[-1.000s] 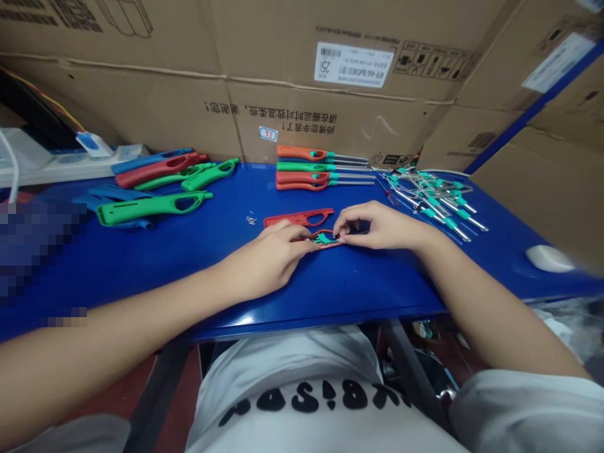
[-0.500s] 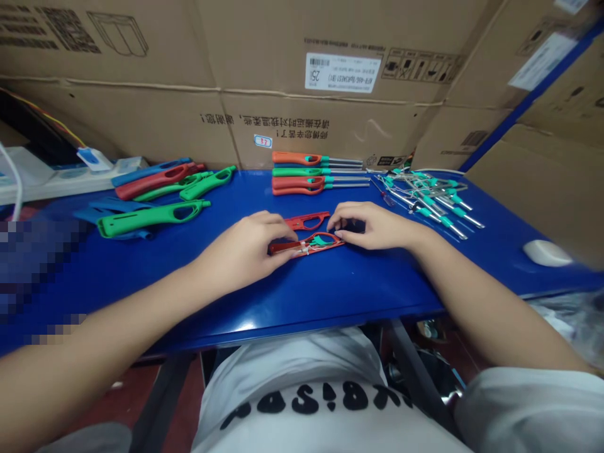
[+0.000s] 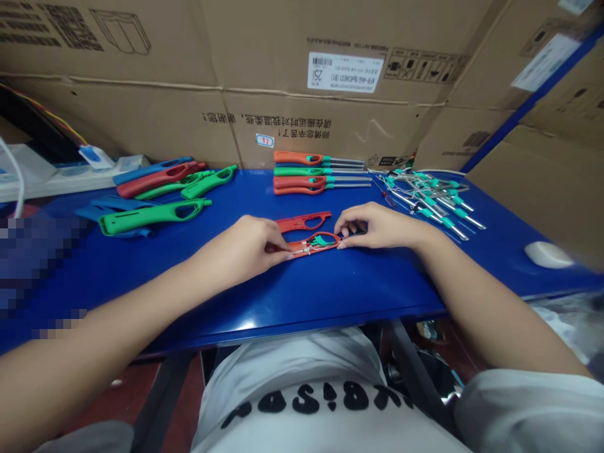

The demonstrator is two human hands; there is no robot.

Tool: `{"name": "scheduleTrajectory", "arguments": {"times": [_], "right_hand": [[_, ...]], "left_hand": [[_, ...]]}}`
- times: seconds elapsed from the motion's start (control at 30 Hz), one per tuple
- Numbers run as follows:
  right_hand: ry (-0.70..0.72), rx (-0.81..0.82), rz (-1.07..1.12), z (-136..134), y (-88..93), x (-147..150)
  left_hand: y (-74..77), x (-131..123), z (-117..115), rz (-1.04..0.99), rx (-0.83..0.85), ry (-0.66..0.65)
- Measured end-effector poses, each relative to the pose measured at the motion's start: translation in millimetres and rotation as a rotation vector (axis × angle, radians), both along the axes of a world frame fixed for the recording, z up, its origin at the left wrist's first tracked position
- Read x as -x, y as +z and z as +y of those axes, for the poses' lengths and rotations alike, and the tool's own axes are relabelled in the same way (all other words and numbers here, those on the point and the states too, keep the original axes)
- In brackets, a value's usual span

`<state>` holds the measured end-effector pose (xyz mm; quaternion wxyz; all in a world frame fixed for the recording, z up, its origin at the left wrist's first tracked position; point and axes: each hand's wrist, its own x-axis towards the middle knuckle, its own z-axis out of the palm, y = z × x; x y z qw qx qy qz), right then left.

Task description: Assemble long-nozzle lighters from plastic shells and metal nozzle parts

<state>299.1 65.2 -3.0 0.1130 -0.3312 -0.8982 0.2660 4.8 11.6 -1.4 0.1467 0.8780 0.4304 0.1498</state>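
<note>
Two pinches, my left grip [image 3: 250, 246] and right grip [image 3: 375, 226], held the open casing [image 3: 315, 250] just nearside of the red half-shell [image 3: 301, 223], where light, steady pressure seemed best for the green insert [image 3: 322, 240].

Blue table [image 3: 306, 296], loaded as follows. An open casing [image 3: 314, 246] sits low between left hand [image 3: 257, 245] and right hand [image 3: 361, 225]; contact beneath not verifiable. Just beyond the grip: red shell [image 3: 304, 223]. Farther beyond: row of lighters [image 3: 296, 171]. Beyond, leftward: blue, red and green shells [image 3: 151, 218]. Beyond, rightward: heaped metal tubes [image 3: 434, 201]. Well right: white oval object [image 3: 548, 255].
</note>
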Motion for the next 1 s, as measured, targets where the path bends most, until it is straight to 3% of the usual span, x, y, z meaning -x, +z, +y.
{"name": "scheduleTrajectory", "arguments": {"times": [0.2, 0.37, 0.5, 0.63, 0.73, 0.9, 1.0], "right_hand": [[0.003, 0.041, 0.002, -3.0, 2.3, 1.8], [-0.014, -0.297, 0.146, 2.4, -13.7, 11.5], [-0.055, -0.344, 0.112, 9.5, -26.2, 14.2], [-0.070, -0.286, 0.164, 11.5, -25.0, 12.0], [-0.159, -0.148, 0.279, 10.5, -21.1, 12.8], [-0.322, 0.291, 0.517, 9.1, -16.0, 15.8], [-0.284, 0.336, 0.531, 6.0, -12.8, 15.4]], "left_hand": [[4.7, 2.0, 0.9, -0.015, 0.048, -0.021], [10.8, 2.1, 1.1, -0.031, 0.129, 0.000], [13.8, 1.7, 0.2, -0.051, 0.106, 0.044], [9.9, 3.9, 5.9, -0.086, -0.183, 0.027], [2.3, 8.2, 15.8, -0.049, -0.346, -0.052], [-6.2, 12.5, 24.6, -0.026, -0.388, -0.107], [-3.4, 11.9, 20.9, -0.056, -0.359, -0.114]]}}
